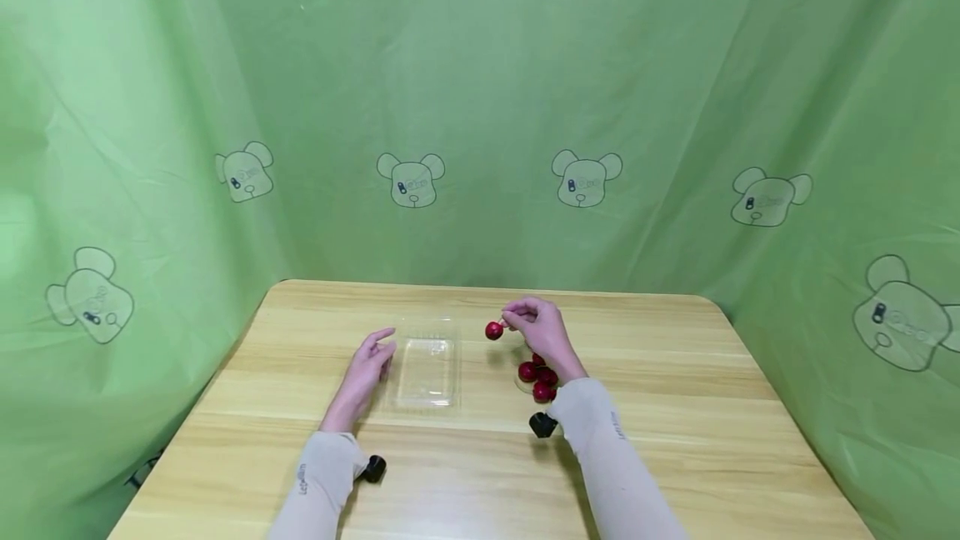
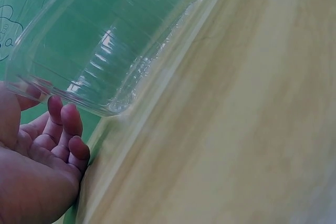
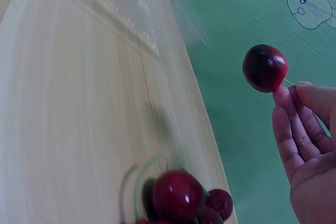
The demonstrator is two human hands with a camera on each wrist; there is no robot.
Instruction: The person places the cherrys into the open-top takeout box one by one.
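Note:
My right hand (image 1: pixel 542 330) pinches a dark red cherry (image 3: pixel 265 68) by its thin stem, between thumb and fingertips. The cherry hangs in the air above the table, to the right of a clear plastic box (image 1: pixel 427 372). Beside the box's left wall is my left hand (image 1: pixel 366 367), its fingers loosely bent and holding nothing. One of its fingertips shows through the rim of the box (image 2: pixel 105 51) in the left wrist view. Several more cherries (image 3: pixel 178 196) lie in a clear dish (image 1: pixel 522 387) below my right wrist, which partly covers them in the head view.
All of this stands on a light wooden table (image 1: pixel 660 440). Green curtains (image 1: pixel 495 232) with bear-head prints hang behind the table and at both sides. A small black device (image 1: pixel 543 424) sits at each wrist.

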